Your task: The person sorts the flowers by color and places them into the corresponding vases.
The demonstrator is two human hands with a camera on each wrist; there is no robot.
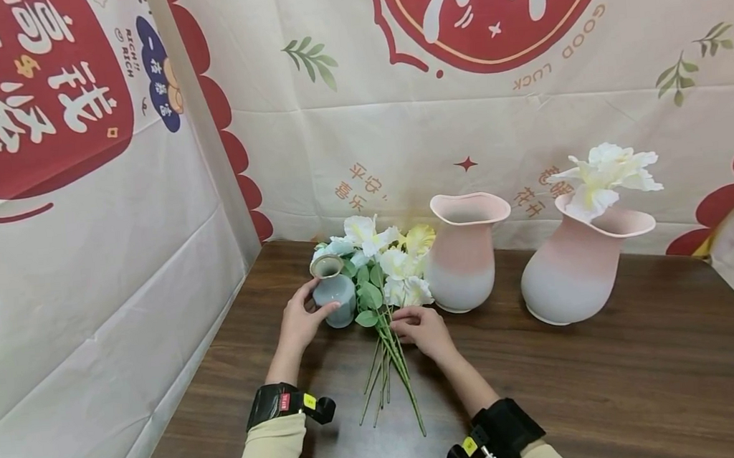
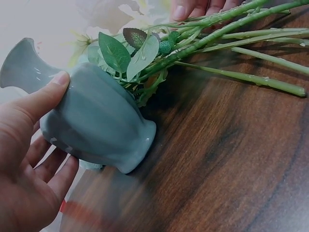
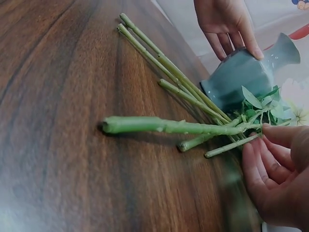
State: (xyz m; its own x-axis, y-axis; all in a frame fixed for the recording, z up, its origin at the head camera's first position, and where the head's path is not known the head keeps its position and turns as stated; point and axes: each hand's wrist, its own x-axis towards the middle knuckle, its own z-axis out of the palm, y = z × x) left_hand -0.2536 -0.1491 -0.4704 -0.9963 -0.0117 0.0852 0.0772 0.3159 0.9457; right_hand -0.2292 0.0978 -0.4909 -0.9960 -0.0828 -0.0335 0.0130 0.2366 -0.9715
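Note:
My left hand [image 1: 299,319] holds a small blue-grey ceramic vase [image 1: 336,300] with a flared neck, thumb on one side and fingers round the other. The left wrist view shows the thumb near the neck of the vase [image 2: 91,111]. Beside it lies a bunch of artificial flowers [image 1: 402,266], white and pale yellow with green leaves, its bare stems [image 1: 393,360] spread towards me on the table. My right hand [image 1: 425,331] pinches a flower stem just below the blooms; the right wrist view shows thumb and fingertips at a thin stem [image 3: 231,146].
Right of the bunch stands a pink-and-white vase [image 1: 463,264] with a wavy rim. Farther right, a second such vase [image 1: 571,270] holds a white flower [image 1: 611,174]. A dark wooden table [image 1: 644,380] carries everything, with printed cloth [image 1: 360,136] hanging behind and at the left.

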